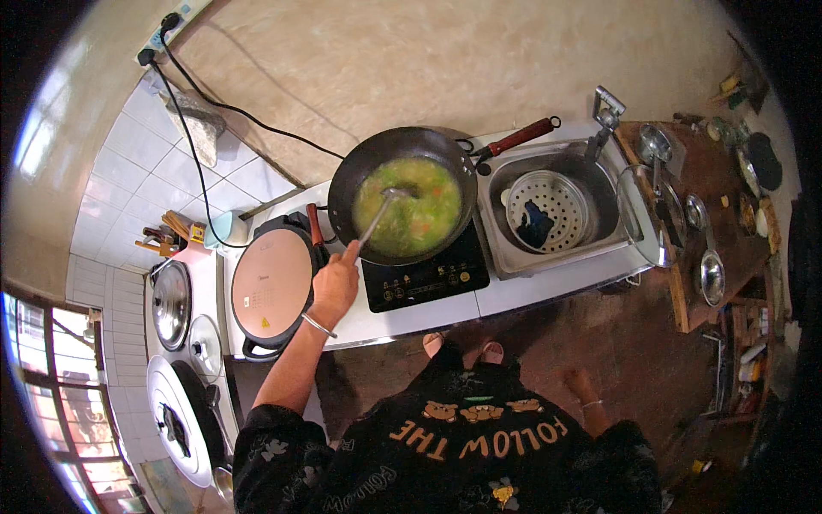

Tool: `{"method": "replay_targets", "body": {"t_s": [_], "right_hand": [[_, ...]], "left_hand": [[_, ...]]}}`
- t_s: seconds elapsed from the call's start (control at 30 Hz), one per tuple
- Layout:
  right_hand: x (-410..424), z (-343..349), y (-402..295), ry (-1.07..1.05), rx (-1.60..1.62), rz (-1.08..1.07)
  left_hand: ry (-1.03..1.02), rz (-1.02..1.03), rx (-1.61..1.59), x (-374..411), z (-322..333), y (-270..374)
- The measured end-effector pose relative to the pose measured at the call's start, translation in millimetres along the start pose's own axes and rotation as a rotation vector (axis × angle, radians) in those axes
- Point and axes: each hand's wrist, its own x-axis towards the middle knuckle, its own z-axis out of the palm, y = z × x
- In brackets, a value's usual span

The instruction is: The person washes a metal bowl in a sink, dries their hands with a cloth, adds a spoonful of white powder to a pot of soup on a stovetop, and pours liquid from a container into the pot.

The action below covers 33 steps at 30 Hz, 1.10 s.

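My left hand [336,283], with a silver bangle at its wrist, grips the handle of a metal ladle [376,226]. The ladle's bowl dips into a soup with green and orange pieces [411,212]. That soup fills the lower part of a dark wok [347,193], which rests on a black induction cooktop [427,283]. Down at my right side hangs my right hand [575,380], dim and small, away from the counter; its finger pose is unclear.
Left of the wok lies a round electric griddle [273,283] with a pink lid. A steel sink [597,212] at the right holds a perforated steamer [571,225] and a dark cloth [535,225]. Ladles [711,276] and a glass lid [632,205] lie beyond. Black cables [257,122] cross the wall.
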Motion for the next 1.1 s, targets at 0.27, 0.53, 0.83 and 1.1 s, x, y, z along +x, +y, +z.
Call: {"method": "replay_targets", "body": {"t_s": [0.27, 0.53, 0.83, 1.1], "right_hand": [[22.2, 23.9, -6.8, -0.014, -0.024, 0.069], [2.6, 8.9, -50.4, 0.043, -0.131, 0.232], [-6.1, 1.8, -40.8, 0.192, 0.075, 0.088], [-16.4, -10.7, -45.5, 0.114, -0.006, -0.003]], "left_hand": [[0.015, -0.286, -0.802, 43.6, 27.4, -75.8], [-0.467, -0.791, -1.701, -10.7, 4.5, -12.0], [-0.570, -0.721, -2.000, -11.0, -4.3, 10.6], [-0.154, -0.392, -1.139, 26.7, -6.8, 11.7]]}}
